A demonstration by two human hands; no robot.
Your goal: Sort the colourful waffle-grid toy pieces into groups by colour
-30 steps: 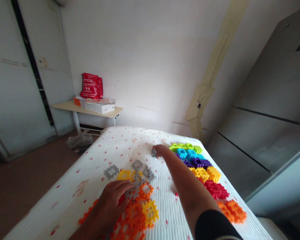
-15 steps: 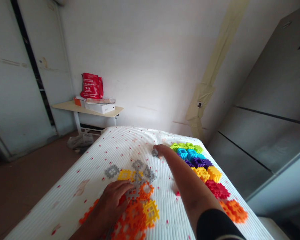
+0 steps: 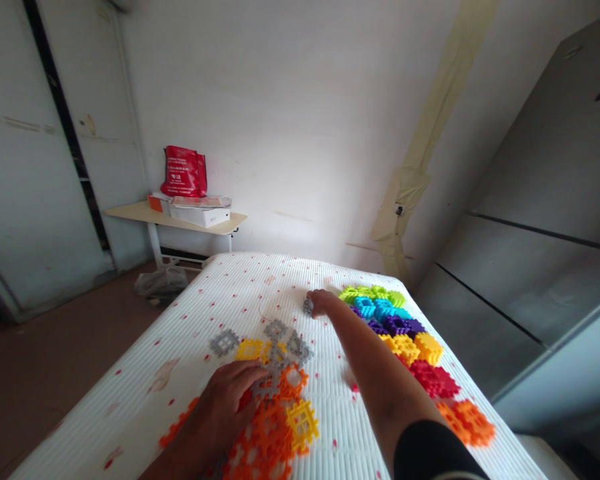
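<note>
My right hand (image 3: 321,302) is stretched far forward over the white mattress (image 3: 190,313), its fingers closed on a small grey grid tile (image 3: 308,306). My left hand (image 3: 227,398) lies flat, fingers spread, on a loose heap of orange, yellow and grey grid tiles (image 3: 275,413). More grey tiles (image 3: 224,343) lie just beyond that hand. Along the right side runs a row of stacked tiles sorted by colour: green (image 3: 370,293), blue (image 3: 377,308), purple (image 3: 397,326), yellow (image 3: 410,347), red (image 3: 433,380) and orange (image 3: 467,420).
A low wooden table (image 3: 177,220) stands at the back left wall with a red bag (image 3: 183,172) and white boxes on it. A plastic bag (image 3: 160,283) lies on the brown floor. Grey cabinet fronts (image 3: 545,220) close the right side.
Almost nothing moves. My right hand stays at the far grey tile and my left hand stays on the heap; the view has shifted very slightly.
</note>
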